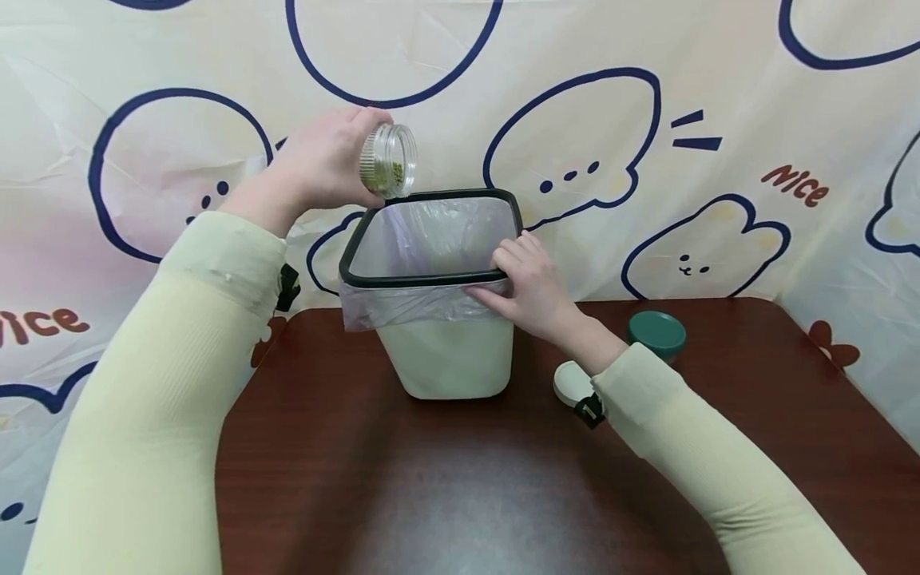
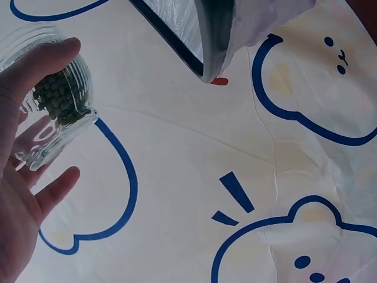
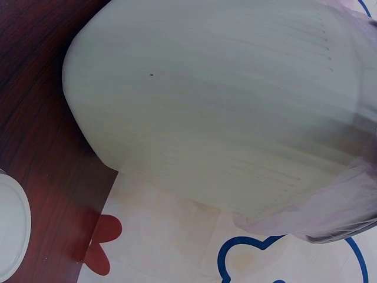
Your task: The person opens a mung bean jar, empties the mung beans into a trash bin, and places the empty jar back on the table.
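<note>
My left hand (image 1: 327, 160) grips a clear ribbed jar (image 1: 406, 160), tipped on its side with its mouth toward the bin, at the bin's far left corner. Small green beans (image 2: 59, 97) lie inside the jar in the left wrist view. The pale bin (image 1: 453, 359) stands upright on the table, its black rim (image 1: 424, 280) over a translucent purplish bag (image 1: 402, 302) folded down outside. With fingers over the rim and thumb below it, my right hand (image 1: 532, 279) holds the bin's near right corner. The right wrist view shows mostly the bin's side.
Right of the bin, a round white lid-like thing (image 1: 571, 383) lies partly behind my right wrist. Beyond it is a round container with a dark green top (image 1: 657, 331). A printed cloth (image 1: 575, 48) hangs behind the brown table (image 1: 446, 495).
</note>
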A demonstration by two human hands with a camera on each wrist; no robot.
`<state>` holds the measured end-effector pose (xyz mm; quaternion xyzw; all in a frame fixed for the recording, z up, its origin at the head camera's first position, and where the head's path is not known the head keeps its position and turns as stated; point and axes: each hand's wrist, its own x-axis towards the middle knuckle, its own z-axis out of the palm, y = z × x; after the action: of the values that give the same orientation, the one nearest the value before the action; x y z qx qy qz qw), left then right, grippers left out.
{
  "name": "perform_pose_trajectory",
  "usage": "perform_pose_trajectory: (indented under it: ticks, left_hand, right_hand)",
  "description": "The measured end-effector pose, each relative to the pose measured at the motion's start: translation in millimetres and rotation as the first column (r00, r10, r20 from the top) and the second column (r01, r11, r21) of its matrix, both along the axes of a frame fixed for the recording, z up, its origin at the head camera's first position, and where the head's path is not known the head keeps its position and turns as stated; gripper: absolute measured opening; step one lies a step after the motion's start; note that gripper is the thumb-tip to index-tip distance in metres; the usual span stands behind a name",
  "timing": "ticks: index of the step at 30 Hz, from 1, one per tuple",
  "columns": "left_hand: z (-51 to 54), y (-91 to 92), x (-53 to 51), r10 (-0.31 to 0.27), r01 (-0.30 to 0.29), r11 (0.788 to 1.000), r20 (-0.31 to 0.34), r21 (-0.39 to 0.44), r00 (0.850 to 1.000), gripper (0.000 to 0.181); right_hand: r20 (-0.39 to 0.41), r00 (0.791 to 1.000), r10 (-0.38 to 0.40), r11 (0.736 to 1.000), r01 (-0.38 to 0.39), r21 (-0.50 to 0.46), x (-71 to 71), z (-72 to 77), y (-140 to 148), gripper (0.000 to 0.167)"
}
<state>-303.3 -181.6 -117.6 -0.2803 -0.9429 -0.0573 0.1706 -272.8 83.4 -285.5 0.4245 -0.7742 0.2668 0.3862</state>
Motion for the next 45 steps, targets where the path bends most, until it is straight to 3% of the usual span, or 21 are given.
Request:
perform_pose_trajectory:
  ticks: [5,8,12,16,24,35,40,45]
  left_hand:
    - [0.9,-1.5,2.9,0.004,-0.001,0.998,-0.057,0.057,0.998,0.092]
    - [2.0,-0.3,3.6,-0.002,0.004,1.0,-0.085,0.025,0.996,0.089]
    - [1.5,3.6,2.5,-0.01,0.008,0.999,-0.056,-0.043,0.998,0.087]
    - [-0.2,5.6,1.3,0.004,-0.005,0.998,-0.031,-0.057,1.0,0.087]
    - [2.6,4.2,2.0,0.009,-0.01,1.0,-0.056,-0.02,0.998,0.091]
    - [-6.0,2.4,-2.0,0.006,-0.005,0.999,0.007,-0.034,1.0,0.088]
    - [-2.2,4.0,-0.2,-0.015,0.016,1.0,-0.032,0.012,0.999,0.09]
    - [-5.1,5.2,-1.3,-0.031,0.03,0.999,-0.018,-0.04,0.999,0.087]
  right_hand:
    - [0.005,1.0,0.006,1.0,-0.006,0.0,1.1,0.5,-1.2,0.04]
    - [0.003,1.0,0.01,1.0,-0.01,0.005,1.3,0.9,-1.3,0.04]
    - [-0.001,1.0,0.006,1.0,-0.006,-0.002,0.4,0.0,0.0,0.041]
    - [-0.005,1.0,0.002,1.0,-0.002,-0.002,0.6,-0.8,1.1,0.041]
    - [-0.005,1.0,0.003,1.0,-0.003,-0.002,1.3,0.3,0.8,0.041]
    - [0.007,1.0,-0.004,1.0,0.004,0.012,0.7,-1.9,0.9,0.039]
    - [-0.004,1.0,0.006,1.0,-0.006,-0.001,0.0,-2.0,1.0,0.04]
    - [-0.013,1.0,0.007,1.0,-0.007,-0.001,0.0,-2.8,0.4,0.04]
